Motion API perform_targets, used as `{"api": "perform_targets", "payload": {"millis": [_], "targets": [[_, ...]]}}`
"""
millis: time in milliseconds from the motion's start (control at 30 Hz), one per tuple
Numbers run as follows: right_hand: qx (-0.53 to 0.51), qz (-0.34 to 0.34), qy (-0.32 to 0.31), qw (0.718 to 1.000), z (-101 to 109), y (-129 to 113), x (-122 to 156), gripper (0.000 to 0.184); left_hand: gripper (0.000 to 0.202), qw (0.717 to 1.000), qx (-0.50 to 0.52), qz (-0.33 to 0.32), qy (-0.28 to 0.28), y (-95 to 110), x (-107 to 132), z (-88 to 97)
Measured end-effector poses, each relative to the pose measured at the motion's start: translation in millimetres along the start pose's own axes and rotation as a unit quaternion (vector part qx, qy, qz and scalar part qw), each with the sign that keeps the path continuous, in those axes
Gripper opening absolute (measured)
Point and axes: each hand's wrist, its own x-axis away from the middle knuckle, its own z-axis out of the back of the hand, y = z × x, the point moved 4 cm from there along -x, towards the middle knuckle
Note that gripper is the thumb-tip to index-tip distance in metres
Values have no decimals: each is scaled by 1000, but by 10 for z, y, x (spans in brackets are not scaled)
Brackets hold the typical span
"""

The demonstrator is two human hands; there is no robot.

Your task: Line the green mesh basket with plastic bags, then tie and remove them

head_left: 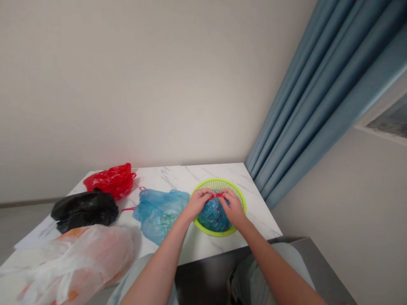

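Observation:
A blue plastic bag (pixel 213 217) sits bunched up inside a round lime-green mesh basket (pixel 212 234). Over it, my left hand (pixel 201 201) and my right hand (pixel 233 207) meet at a short red drawstring (pixel 217 195). The fingers of both hands are closed in a pinch on this string, one hand at each side. What the blue bag contains cannot be made out. Left of the basket, near my left forearm, lies a second blue plastic bag (pixel 162 209), flattened and crumpled, with red string ends sticking out.
A red plastic bag (pixel 111 180), a black plastic bag (pixel 85 209) and a large white-and-orange plastic bag (pixel 92 258) lie at the left of the white marbled table (pixel 254 207). A wall stands behind the table. A blue curtain (pixel 305 97) hangs at the right.

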Motion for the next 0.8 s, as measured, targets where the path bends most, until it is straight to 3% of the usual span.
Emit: {"api": "perform_targets", "payload": {"millis": [100,200,300,533,667,800], "targets": [[-1,-7,22,1000,111,6,-19,17,18,1000,4,-2,15,37,0,25],[-10,2,-1,1000,170,-8,19,12,18,1000,5,-1,17,57,4,37],[-6,7,-20,1000,174,-6,95,20,19,1000,-4,3,6,52,4,5],[-10,-14,8,1000,168,79,158,6,19,1000,-10,11,-23,-8,-6,-121],[8,-24,27,999,182,97,166,4,19,999,7,17,-48,-64,-8,-185],[-3,-34,8,999,153,88,178,9,18,998,10,24,-56,-82,-4,-221]]}}
